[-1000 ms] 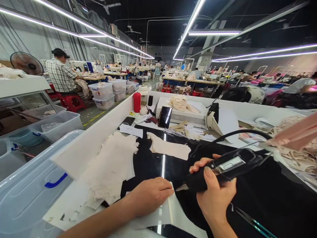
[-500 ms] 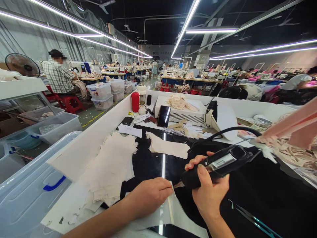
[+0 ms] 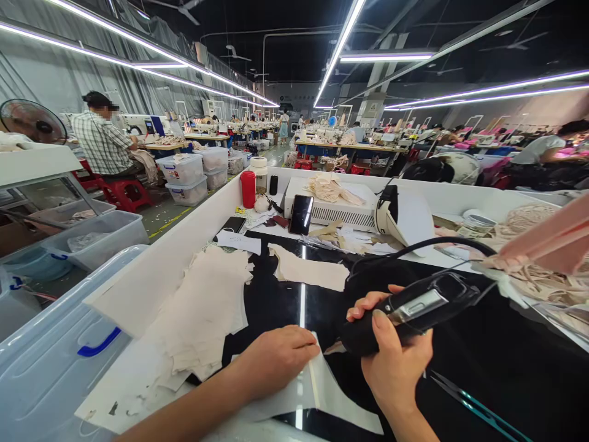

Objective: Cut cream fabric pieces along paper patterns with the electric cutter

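My right hand (image 3: pixel 399 362) is wrapped round a black corded hand tool (image 3: pixel 409 310) with a silver plate on its side. Its exact kind is unclear; the front end points left, toward my other hand. With fingers pinched together, my left hand (image 3: pixel 280 356) holds the upper end of a pale, thin fabric piece (image 3: pixel 343 402) that has a narrow cream strip (image 3: pixel 313 382) along it. The tool's front end is a little apart from those fingertips. Teal-handled tweezers (image 3: pixel 478 406) lie on the black table top (image 3: pixel 283 307), right of my right wrist.
A pile of cream fabric pieces (image 3: pixel 207 307) lies on the left, with another cream piece (image 3: pixel 310 268) at the middle back. A phone (image 3: pixel 302 213), red cup (image 3: pixel 248 189) and white machine (image 3: pixel 338 213) stand behind. Pink fabric (image 3: pixel 543 239) hangs at right near the tool's cord (image 3: pixel 427 242).
My right hand has moved the tool slightly right, away from my left fingertips. My left hand keeps its pinch on the fabric. The whole view has shifted slightly.
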